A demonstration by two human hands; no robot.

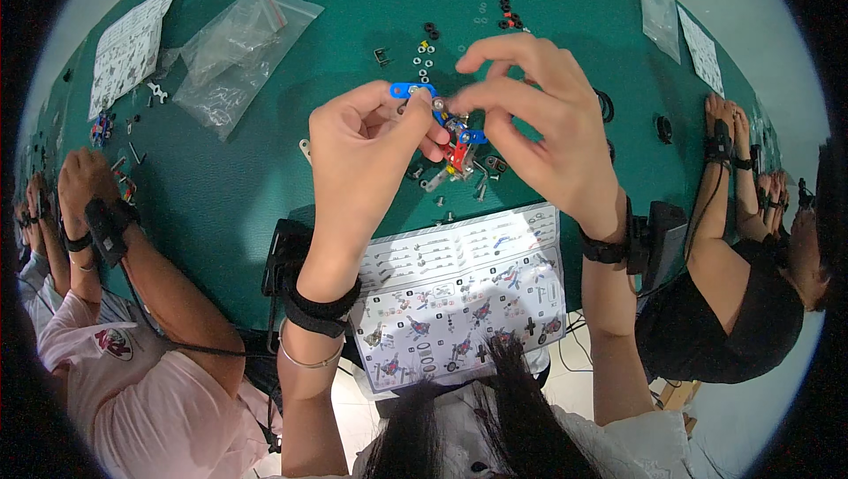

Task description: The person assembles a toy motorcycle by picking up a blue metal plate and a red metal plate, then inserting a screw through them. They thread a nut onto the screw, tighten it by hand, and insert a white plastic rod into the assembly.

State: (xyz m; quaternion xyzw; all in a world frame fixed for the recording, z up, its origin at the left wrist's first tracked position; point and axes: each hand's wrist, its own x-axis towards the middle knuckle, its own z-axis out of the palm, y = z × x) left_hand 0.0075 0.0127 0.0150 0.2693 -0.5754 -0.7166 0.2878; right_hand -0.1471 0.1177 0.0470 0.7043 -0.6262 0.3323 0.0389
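Note:
My left hand is closed, with thumb and fingers pinching a blue metal strip with holes. A round silver screw head shows on this small construction model. Close by on the right, my right hand has its fingers bent and apart, with nothing visible in them; one fingertip is blurred by motion near the screw head. Between and below the hands are another blue piece and a red piece. Whether these are joined to the held strip I cannot tell.
An instruction sheet lies at the near table edge. Loose screws, nuts and black rings lie on the green table. A plastic bag is at the far left. Other people's hands work on both sides.

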